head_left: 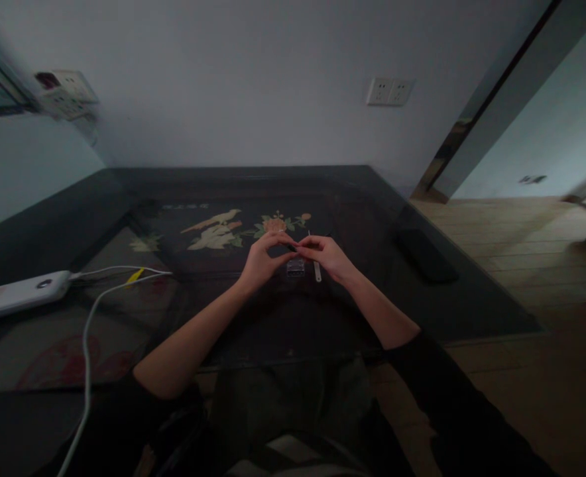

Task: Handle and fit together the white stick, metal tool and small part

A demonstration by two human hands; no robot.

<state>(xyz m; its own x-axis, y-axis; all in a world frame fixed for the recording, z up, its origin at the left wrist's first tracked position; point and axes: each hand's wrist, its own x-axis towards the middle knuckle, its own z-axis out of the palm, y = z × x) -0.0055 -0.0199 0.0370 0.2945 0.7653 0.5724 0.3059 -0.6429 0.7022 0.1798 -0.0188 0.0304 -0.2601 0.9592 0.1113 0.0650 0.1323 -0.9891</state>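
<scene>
Over the middle of the dark table (273,318), my two hands meet fingertip to fingertip. My left hand (268,255) pinches a small dark piece (292,248), too small to name. From the other side, the fingers of my right hand (325,255) close on the same piece. Just below the fingertips lies a small clear case (295,267) with its contents too fine to make out. Beside it, partly under my right hand, a thin light-coloured strip with a hole at its end (317,271) rests on the table.
A white power strip (29,293) sits at the left, its white cable (87,344) running toward me with a yellow tag (135,276). At the right lies a flat black object (426,256), perhaps a phone. The wall with sockets (390,91) stands behind the table.
</scene>
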